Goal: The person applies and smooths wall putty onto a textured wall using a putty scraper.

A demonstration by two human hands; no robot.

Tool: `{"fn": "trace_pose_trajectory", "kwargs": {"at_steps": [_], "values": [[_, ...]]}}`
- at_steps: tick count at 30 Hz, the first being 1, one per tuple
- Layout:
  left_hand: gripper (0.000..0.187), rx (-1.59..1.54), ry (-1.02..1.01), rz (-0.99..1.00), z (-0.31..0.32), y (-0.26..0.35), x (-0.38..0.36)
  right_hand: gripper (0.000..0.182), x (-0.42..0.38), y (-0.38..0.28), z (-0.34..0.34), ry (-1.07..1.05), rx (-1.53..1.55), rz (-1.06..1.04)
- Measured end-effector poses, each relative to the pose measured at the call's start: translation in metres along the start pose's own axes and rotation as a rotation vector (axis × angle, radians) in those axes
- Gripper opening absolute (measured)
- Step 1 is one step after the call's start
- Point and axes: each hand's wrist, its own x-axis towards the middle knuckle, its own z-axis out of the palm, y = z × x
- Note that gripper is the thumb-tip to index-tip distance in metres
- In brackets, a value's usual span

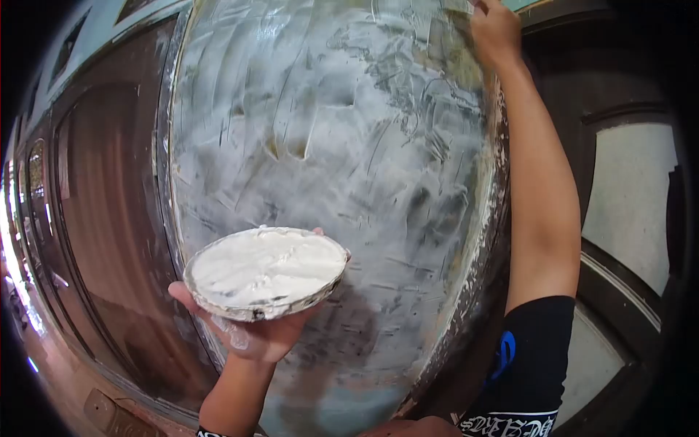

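My left hand (258,339) supports a round, shallow dish (251,315) from below, its fingers curled around the rim. Smooth white putty (269,266) fills the dish, and some is smeared on my palm and wrist. Up at the top right, my right hand (498,29) is raised against the upper right part of the wall panel (328,167). Its fingers are bent together and partly cut off by the frame's edge, so what they grip cannot be made out. Grey-white streaks of putty cover most of the panel, with darker patches showing through.
A dark brown wooden door (109,182) stands left of the panel. To the right is a dark frame with pale panels (633,197). Rough, flaking edges (473,269) border the wall panel. A brown object (109,415) lies low on the left, near the tiled floor (51,364).
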Motion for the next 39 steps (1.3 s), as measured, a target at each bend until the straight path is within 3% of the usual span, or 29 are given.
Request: {"fn": "trace_pose_trajectory", "kwargs": {"at_steps": [1,3,5,6,11,13,17,18,21,22,25,26,27,29,33,35,36,39], "values": [[0.127,0.012,0.015,0.02,0.001,0.003,0.003,0.024,0.003,0.01,0.01,-0.098,-0.047,-0.015],[0.126,0.09,-0.007,0.053,0.001,0.009,0.005,0.028,0.01,0.023,0.027,-0.061,-0.067,-0.05],[0.126,0.154,0.024,0.086,0.0,0.015,0.001,0.029,0.012,0.025,0.035,-0.153,-0.073,0.049],[0.128,0.102,0.016,0.094,-0.001,0.018,0.0,0.033,0.009,0.041,0.042,-0.253,-0.27,0.005],[0.129,0.156,-0.127,0.082,-0.021,0.027,0.001,0.037,0.001,0.092,0.071,-0.34,-0.259,-0.245],[0.129,0.104,-0.008,0.154,-0.016,0.022,0.002,0.039,0.012,0.085,0.065,-0.467,-0.332,-0.259],[0.129,0.103,0.039,0.167,-0.018,0.021,0.004,0.041,0.015,0.081,0.044,-0.571,-0.39,-0.359],[0.129,0.055,-0.137,0.098,-0.027,0.024,0.005,0.04,0.009,0.071,0.034,-0.576,-0.325,-0.385],[0.132,0.051,-0.145,0.039,-0.031,0.027,0.005,0.035,-0.011,0.04,0.003,-0.682,-0.361,-0.382],[0.132,0.051,-0.146,0.032,-0.029,0.027,0.005,0.027,-0.023,0.042,-0.004,-0.645,-0.253,-0.36],[0.129,0.1,-0.136,0.108,-0.019,0.019,0.002,0.034,-0.035,0.036,-0.034,-0.648,-0.176,-0.229],[0.129,0.067,-0.107,0.119,-0.015,0.017,0.003,0.033,-0.017,0.031,-0.042,-0.731,-0.297,-0.143],[0.129,0.033,-0.076,0.128,-0.01,0.014,0.003,0.043,-0.012,0.028,-0.04,-0.525,-0.202,-0.17],[0.13,0.034,-0.011,0.148,-0.003,0.01,0.002,0.041,0.005,0.021,-0.028,-0.432,-0.209,-0.132],[0.133,0.049,-0.074,0.159,-0.013,0.006,0.002,0.04,0.026,0.08,0.044,-0.3,-0.175,-0.107],[0.132,0.052,0.111,0.21,-0.015,0.003,0.0,0.04,0.029,0.091,0.058,-0.387,-0.296,-0.173],[0.132,0.133,0.104,0.215,-0.022,0.006,-0.002,0.04,0.023,0.056,0.041,-0.528,-0.292,-0.154],[0.132,0.135,0.123,0.244,-0.035,0.009,-0.006,0.041,0.003,0.052,0.027,-0.573,-0.281,-0.232]]}}
